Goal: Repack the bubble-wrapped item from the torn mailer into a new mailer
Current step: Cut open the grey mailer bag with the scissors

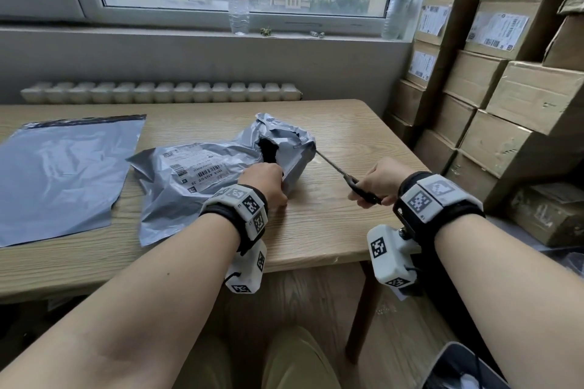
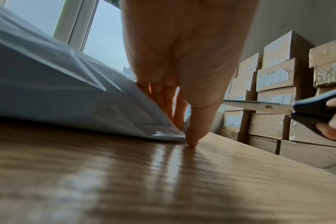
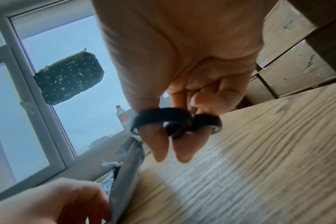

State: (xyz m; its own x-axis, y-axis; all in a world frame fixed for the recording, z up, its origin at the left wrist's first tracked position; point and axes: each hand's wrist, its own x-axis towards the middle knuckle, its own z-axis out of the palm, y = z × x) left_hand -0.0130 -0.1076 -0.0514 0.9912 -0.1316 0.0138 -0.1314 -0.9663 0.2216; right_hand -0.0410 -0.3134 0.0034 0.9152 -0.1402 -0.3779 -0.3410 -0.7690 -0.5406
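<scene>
At nine o'clock on the pale wooden table (image 1: 331,215) the flat, smooth grey new mailer (image 1: 63,174) lies unused. Just right of it, toward the centre, sits the crumpled grey torn mailer with a white shipping label (image 1: 202,174), its ragged hole gaping dark at about twelve o'clock from my left hand (image 1: 264,181). The bubble-wrapped item must be inside; I cannot see it. My left hand pinches the mailer's near edge against the table. The film looks thin, slick and limp, so I judge it will slide unless pinned, and the padded load is best taken around its middle. At three o'clock my right hand (image 1: 377,181) grips the black-handled steel scissors (image 1: 339,171), fingers through the loops, blades nearly together, tips at the bag's right end. Stacked brown cardboard boxes (image 1: 505,88) crowd the far right.
</scene>
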